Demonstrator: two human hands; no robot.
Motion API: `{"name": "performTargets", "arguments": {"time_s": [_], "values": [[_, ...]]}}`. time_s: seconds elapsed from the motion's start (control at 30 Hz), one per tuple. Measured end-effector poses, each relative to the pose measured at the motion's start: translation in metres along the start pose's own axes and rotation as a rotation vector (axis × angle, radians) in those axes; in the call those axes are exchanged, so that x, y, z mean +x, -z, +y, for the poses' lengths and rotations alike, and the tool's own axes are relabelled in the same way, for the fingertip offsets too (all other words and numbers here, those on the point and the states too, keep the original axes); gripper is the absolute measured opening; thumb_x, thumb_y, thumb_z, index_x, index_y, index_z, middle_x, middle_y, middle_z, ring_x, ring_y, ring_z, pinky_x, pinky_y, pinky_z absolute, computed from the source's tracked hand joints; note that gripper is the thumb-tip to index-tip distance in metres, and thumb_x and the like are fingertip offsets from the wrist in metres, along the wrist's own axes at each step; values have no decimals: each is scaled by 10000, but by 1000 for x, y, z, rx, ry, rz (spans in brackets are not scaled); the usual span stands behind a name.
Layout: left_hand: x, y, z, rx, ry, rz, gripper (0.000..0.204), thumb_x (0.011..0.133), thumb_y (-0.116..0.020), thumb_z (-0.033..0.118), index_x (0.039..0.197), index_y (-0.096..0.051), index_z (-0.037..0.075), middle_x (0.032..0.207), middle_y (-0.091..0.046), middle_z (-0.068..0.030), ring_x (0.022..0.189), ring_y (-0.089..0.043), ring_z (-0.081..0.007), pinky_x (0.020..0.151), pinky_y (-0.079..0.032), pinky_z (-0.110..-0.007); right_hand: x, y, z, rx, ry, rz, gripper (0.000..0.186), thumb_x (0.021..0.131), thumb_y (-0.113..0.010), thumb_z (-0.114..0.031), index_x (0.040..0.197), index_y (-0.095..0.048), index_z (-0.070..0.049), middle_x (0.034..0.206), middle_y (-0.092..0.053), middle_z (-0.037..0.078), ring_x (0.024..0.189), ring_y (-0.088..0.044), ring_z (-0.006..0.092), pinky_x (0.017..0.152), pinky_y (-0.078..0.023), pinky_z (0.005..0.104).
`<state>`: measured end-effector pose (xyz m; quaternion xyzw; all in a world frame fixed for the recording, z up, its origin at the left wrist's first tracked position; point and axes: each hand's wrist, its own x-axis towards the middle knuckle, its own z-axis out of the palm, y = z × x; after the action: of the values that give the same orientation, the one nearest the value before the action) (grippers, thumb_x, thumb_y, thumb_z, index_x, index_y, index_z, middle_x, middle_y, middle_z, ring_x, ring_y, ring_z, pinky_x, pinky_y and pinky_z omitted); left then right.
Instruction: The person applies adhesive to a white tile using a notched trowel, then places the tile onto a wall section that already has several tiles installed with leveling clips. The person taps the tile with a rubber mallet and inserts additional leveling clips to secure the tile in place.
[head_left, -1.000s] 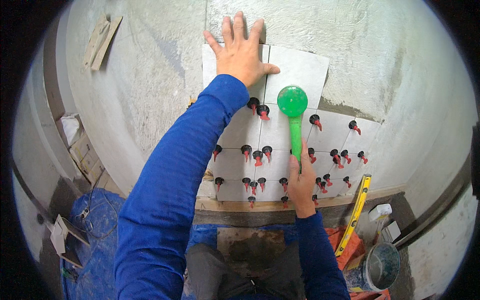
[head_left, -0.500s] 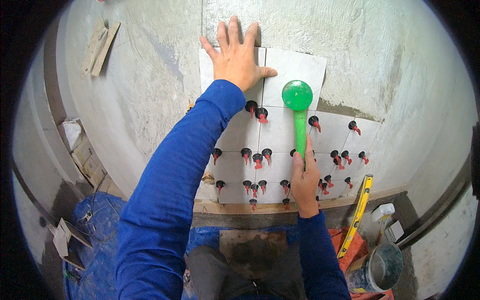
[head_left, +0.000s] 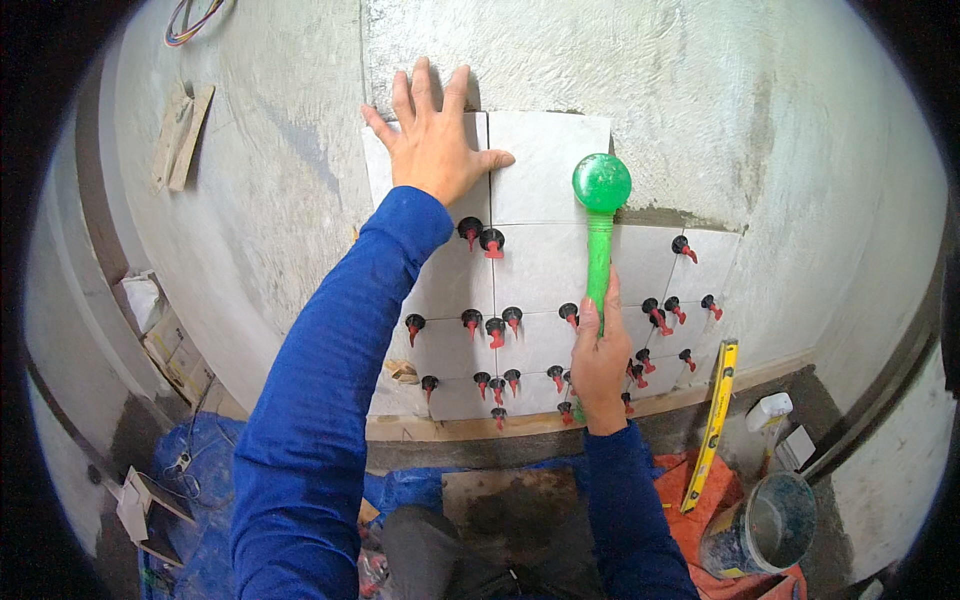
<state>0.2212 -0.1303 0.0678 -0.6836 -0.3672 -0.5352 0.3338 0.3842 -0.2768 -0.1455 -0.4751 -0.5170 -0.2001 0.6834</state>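
At the wall (head_left: 690, 120): left hand (head_left: 432, 150) spread, right hand (head_left: 602, 365) gripping a green mallet (head_left: 601, 184).
The left hand lies flat over the upper-left tile (head_left: 474, 194), grasping nothing, fingertips past its top edge, thumb across the joint toward the upper-right tile (head_left: 542, 170). The right hand is closed round the handle; the mallet's head points up, before the upper-right tile's lower right corner, contact not discernible. Black-and-red clips (head_left: 491, 242) dot the joints below; a yellow level (head_left: 712, 428) slants near the tiling's lower right corner.

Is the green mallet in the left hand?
No: the right hand grips the green mallet, while the left hand is spread over white tiles.
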Motion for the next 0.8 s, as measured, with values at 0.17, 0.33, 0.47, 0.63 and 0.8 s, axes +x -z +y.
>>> {"name": "performTargets", "arguments": {"time_s": [0.17, 0.33, 0.47, 0.63, 0.8], "values": [[-9, 9, 17, 29, -196, -14, 1198, 616, -968, 553, 1639, -393, 314, 1753, -233, -106, 1626, -161, -393, 1217, -85, -808, 0, 18, -9, 81, -244, -148, 519, 1139, -499, -181, 1631, -415, -39, 1238, -707, 187, 928, -641, 218, 844, -545, 347], [-20, 11, 35, 33, -278, -138, 1211, 541, -990, 502, 1610, -453, 312, 1748, -292, -7, 1639, -171, -339, 1248, -19, -785, -3, 23, -22, 41, -188, -126, 567, 1118, -549, -233, 1653, -393, -126, 1161, -707, 296, 1004, -719, 459, 868, -561, 513], [-20, 10, 36, 123, -279, -119, 1159, 565, -990, 490, 1594, -487, 317, 1761, -262, -8, 1643, -145, -336, 1262, -11, -756, -22, 26, -28, 92, -261, -171, 558, 1109, -578, -201, 1625, -424, -54, 1320, -676, 321, 1153, -727, 425, 932, -577, 463], [-21, 13, 40, 123, -249, -132, 1120, 595, -995, 415, 1589, -486, 335, 1767, -237, -16, 1642, -141, -328, 1265, -35, -746, -27, 14, -19, 93, -194, -76, 567, 1115, -565, -219, 1646, -400, -106, 1167, -692, 298, 1037, -710, 449, 859, -567, 494], [-18, 19, 45, 136, -233, -137, 1107, 590, -1002, 393, 1576, -502, 336, 1767, -235, -23, 1639, -155, -331, 1264, -53, -744, -23, 9, -5, 26, -197, -105, 579, 1108, -568, -217, 1655, -390, -151, 989, -695, 261, 874, -705, 460, 740, -555, 520]]}}
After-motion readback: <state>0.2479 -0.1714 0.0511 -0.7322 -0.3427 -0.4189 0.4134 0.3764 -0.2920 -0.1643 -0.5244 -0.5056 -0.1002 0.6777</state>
